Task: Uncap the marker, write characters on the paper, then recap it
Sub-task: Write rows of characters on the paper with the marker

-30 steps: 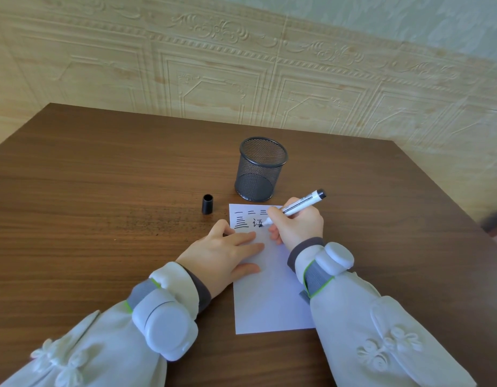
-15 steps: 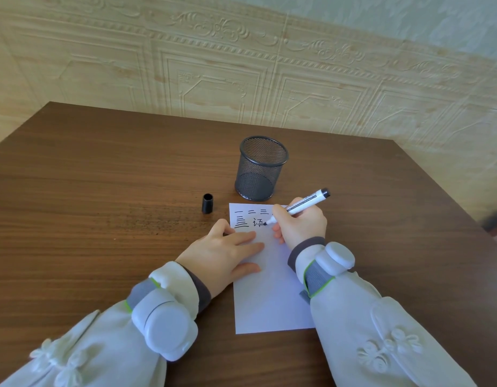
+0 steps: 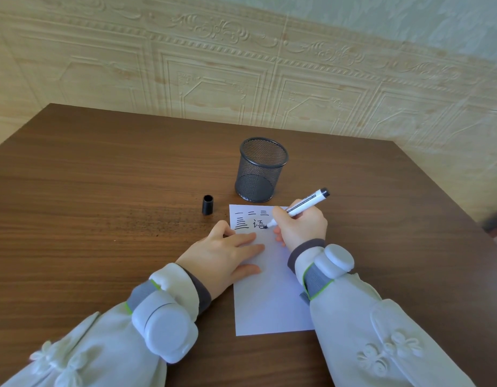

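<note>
A white sheet of paper (image 3: 269, 297) lies on the brown table, with black characters written in two rows along its top. My right hand (image 3: 303, 229) grips an uncapped white marker (image 3: 303, 205), whose black tip touches the paper just right of the last character. My left hand (image 3: 225, 254) lies flat with straight fingers on the paper's left edge, pressing it down. The black marker cap (image 3: 208, 204) lies on the table to the left of the paper's top corner, apart from both hands.
A black mesh pen cup (image 3: 260, 170) stands upright just behind the paper's top edge. The wooden table (image 3: 88, 191) reaches to a patterned wall at the back. White bands sit on both wrists over light sleeves.
The marker tip has shifted slightly down and left along the second row of characters, and the barrel has tilted a bit. My left hand has stayed on the paper.
</note>
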Demonstrator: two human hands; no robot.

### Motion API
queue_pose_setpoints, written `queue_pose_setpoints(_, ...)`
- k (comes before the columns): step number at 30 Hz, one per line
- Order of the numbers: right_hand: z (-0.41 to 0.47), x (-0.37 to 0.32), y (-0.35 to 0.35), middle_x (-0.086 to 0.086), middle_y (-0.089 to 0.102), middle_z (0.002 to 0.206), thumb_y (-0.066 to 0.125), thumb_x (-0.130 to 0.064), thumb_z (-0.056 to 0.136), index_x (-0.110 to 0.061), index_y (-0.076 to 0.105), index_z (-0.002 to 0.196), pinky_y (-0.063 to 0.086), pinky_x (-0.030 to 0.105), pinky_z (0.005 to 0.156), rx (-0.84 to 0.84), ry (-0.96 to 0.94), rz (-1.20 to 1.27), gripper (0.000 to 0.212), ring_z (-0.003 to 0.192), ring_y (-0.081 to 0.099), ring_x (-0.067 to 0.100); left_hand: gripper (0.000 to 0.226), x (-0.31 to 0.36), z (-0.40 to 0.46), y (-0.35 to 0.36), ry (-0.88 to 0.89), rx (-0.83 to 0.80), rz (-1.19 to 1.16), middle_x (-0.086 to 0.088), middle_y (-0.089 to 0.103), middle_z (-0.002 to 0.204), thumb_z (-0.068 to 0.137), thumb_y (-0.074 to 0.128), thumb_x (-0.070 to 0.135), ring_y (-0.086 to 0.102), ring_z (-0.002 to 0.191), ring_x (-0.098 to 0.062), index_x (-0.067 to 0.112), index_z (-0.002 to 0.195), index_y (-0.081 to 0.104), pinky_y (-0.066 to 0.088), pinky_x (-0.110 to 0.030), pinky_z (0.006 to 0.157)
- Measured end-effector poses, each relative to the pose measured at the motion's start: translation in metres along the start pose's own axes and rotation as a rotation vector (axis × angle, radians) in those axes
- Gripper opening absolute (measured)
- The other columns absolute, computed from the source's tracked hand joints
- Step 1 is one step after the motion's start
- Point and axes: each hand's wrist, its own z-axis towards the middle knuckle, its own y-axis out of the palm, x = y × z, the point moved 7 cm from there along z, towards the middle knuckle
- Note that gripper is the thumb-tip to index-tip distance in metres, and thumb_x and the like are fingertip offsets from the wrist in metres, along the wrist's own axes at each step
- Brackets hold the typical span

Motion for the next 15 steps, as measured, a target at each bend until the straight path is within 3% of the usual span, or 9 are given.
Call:
queue_pose_setpoints(7,0.015,0.007,-0.018,0.009,0.061,0.051,0.068,-0.019,0.081,-0.008,0.057,0.061,0.039,0.019,0.035,0.057,0.111,0.186,0.025,0.029,0.047,0.012,0.05,-0.001,0.0,0.0,0.005,-0.012,0.004,0.018,0.016,0.153,0.095,0.028,0.051,0.02,0.128,-0.016,0.044,0.143,0.017,0.037,-0.026,0.1)
queue_pose_setpoints(11,0.021,0.009,-0.032,0.008,0.06,0.048,0.073,-0.032,0.081,-0.007,0.059,0.058,0.04,0.022,0.037,0.023,0.092,0.148,0.036,0.03,0.047,0.013,0.05,-0.001,0.0,0.0,0.003,-0.013,-0.003,0.018,0.016,0.153,0.095,0.028,0.051,0.021,0.128,-0.017,0.043,0.143,0.018,0.037,-0.027,0.1)
queue_pose_setpoints(15,0.02,0.007,-0.023,0.008,0.064,0.055,0.075,-0.015,0.079,-0.011,0.06,0.065,0.047,0.024,0.044,0.001,0.012,0.223,0.021,0.039,0.054,0.013,0.049,-0.002,0.0,0.001,0.003,-0.013,-0.011,0.018,0.018,0.153,0.095,0.029,0.051,0.021,0.127,-0.016,0.044,0.143,0.019,0.039,-0.028,0.101)
